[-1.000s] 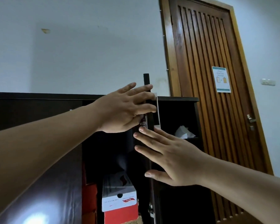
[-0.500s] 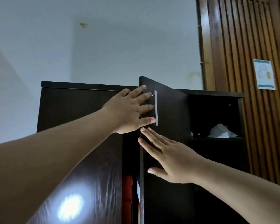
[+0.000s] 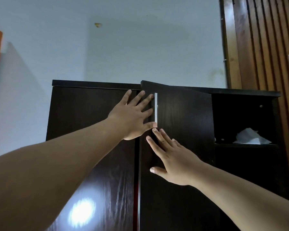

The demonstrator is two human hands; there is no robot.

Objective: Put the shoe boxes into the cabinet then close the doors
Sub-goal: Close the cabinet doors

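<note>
While both palms lie flat with fingers straight, the left hand [image 3: 133,117] and right hand [image 3: 172,159] press the right door [image 3: 182,147], not quite flush. Silver handle [image 3: 156,109] at left fingertips; cabinet [image 3: 90,105] left door behind left wrist. Shoe boxes hidden, red sliver in the gap.

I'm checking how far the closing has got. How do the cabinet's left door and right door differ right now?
The left door lies flush with the cabinet front, while the right door stands slightly ajar, its top corner sticking out. The right door shows a silver handle; none shows on the left door. The right hand presses flat on the right door only; the left hand spans both. Both doors are dark wood grain.
</note>
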